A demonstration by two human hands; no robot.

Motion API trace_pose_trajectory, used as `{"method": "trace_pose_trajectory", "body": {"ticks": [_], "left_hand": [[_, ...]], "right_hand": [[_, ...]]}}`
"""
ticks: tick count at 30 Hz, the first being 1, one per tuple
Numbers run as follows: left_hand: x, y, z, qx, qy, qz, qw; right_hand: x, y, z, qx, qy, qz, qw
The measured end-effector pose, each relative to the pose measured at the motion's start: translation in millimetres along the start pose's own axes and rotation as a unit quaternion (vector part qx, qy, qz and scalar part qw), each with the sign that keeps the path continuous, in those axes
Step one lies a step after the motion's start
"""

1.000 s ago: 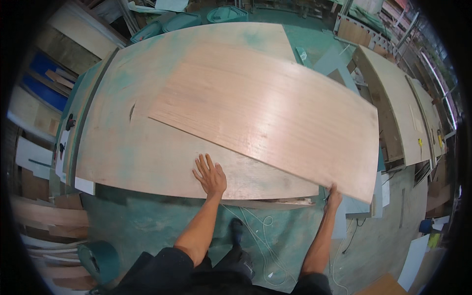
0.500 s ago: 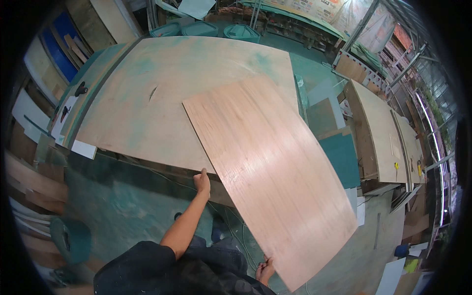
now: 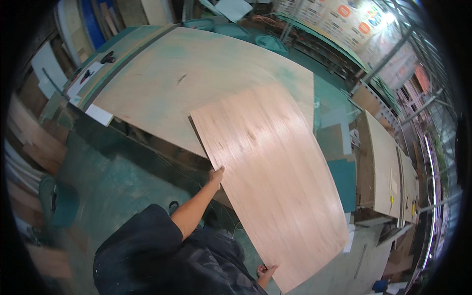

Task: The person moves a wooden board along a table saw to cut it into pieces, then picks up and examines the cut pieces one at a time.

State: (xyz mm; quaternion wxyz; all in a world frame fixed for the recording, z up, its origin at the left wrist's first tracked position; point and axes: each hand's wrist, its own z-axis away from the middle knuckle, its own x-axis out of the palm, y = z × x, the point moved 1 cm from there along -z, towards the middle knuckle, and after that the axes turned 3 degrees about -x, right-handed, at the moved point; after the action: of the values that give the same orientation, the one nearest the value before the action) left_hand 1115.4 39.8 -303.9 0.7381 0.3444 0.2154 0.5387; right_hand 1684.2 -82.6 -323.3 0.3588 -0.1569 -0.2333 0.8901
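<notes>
We're mid-lift: veneer sheet [image 3: 270, 182] half off the worktable's [image 3: 162, 83] near edge, far end overlapping it. Left hand [image 3: 216, 174] clamped on its left edge, right hand [image 3: 265, 271] gripping the bottom corner. Next probably needs even support to avoid flexing.

Plywood sheet [image 3: 275, 182] half on worktable [image 3: 162, 83], overhanging its near right edge; stacked boards [image 3: 383, 167] further right.
</notes>
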Motion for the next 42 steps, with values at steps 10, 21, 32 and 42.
{"method": "trace_pose_trajectory", "body": {"ticks": [10,21,32,42], "left_hand": [[-80.4,-52.2,129.3,-0.031,-0.128,-0.061,0.989],[-182.4,-87.6,171.3,-0.195,-0.119,0.119,0.966],[-290.5,-57.0,188.2,-0.218,-0.033,0.175,0.96],[-389.6,67.3,163.6,-0.102,0.115,0.179,0.972]], "right_hand": [[-13.2,-125.5,-71.4,-0.114,-0.028,-0.026,0.993],[1.7,-157.1,-45.2,-0.152,-0.092,0.082,0.981],[75.7,-107.7,39.5,-0.166,-0.193,0.148,0.956],[146.5,-2.2,173.5,-0.24,-0.219,0.137,0.936]]}}
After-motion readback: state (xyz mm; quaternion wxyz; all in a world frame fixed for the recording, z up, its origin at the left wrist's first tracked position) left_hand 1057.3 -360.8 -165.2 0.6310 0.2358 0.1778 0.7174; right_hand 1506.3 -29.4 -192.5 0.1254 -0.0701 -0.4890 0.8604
